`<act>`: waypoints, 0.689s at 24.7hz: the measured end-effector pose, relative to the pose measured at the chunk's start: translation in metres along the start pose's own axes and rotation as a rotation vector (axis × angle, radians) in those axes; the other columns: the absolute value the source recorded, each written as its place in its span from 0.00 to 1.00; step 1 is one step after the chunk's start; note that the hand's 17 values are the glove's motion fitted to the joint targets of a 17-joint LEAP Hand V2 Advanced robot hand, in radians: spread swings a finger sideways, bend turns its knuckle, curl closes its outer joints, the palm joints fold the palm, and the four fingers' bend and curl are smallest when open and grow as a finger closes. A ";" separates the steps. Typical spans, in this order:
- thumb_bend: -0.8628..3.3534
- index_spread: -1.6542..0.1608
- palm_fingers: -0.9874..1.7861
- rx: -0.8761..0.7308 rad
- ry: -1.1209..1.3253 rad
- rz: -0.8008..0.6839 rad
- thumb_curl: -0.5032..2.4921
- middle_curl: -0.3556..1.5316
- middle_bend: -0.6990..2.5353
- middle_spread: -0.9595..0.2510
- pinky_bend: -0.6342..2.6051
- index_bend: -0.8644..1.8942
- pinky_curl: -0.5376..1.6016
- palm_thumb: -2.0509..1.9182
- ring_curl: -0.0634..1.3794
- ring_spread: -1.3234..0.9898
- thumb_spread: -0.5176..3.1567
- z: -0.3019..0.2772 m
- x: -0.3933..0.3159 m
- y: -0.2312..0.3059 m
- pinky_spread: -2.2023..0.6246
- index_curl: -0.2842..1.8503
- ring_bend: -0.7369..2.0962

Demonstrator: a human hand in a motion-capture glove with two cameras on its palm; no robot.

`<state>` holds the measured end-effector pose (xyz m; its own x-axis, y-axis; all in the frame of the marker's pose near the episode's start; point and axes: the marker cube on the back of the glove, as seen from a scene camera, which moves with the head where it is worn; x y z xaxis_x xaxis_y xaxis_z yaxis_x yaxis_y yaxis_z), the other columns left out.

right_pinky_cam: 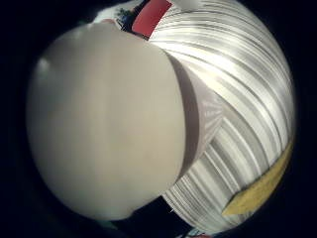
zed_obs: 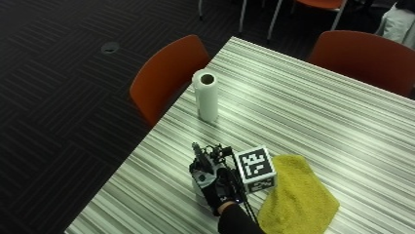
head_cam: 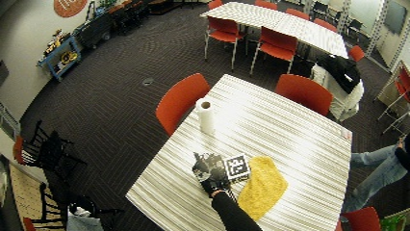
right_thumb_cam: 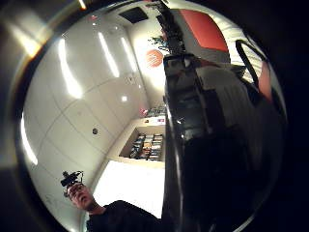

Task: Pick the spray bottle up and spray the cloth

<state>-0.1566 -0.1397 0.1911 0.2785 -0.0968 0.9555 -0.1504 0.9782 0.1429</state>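
Yellow cloth, one; paper roll, one

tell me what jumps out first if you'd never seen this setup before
The yellow cloth stands out most, lying crumpled on the striped table near its front edge. Right beside it the gloved right hand is down at the table on the spray bottle, whose pale body fills the little finger side palm view. Farther back, a white paper towel roll stands upright near the table's edge.
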 end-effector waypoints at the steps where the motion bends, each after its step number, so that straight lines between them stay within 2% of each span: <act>1: 0.20 0.83 0.66 -0.002 -0.004 0.010 0.44 0.51 0.41 0.75 0.21 0.48 0.29 0.80 0.38 0.50 0.36 0.000 0.000 0.001 0.82 0.44 0.46; 9: 0.20 0.82 0.61 -0.072 0.030 0.079 0.43 0.50 0.40 0.76 0.22 0.48 0.29 0.80 0.38 0.51 0.37 -0.003 0.013 0.010 0.82 0.44 0.44; 15: 0.19 0.77 0.36 -0.119 0.029 0.116 0.41 0.46 0.31 0.79 0.31 0.35 0.34 0.77 0.38 0.57 0.39 -0.004 0.019 0.017 0.84 0.40 0.41; 17: 0.19 0.75 0.35 -0.117 0.026 0.114 0.40 0.44 0.30 0.79 0.32 0.34 0.35 0.76 0.36 0.58 0.39 -0.006 0.016 0.016 0.84 0.38 0.40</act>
<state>-0.1488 -0.1242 0.2069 0.2905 0.0190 0.9567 -0.0710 0.9975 0.0018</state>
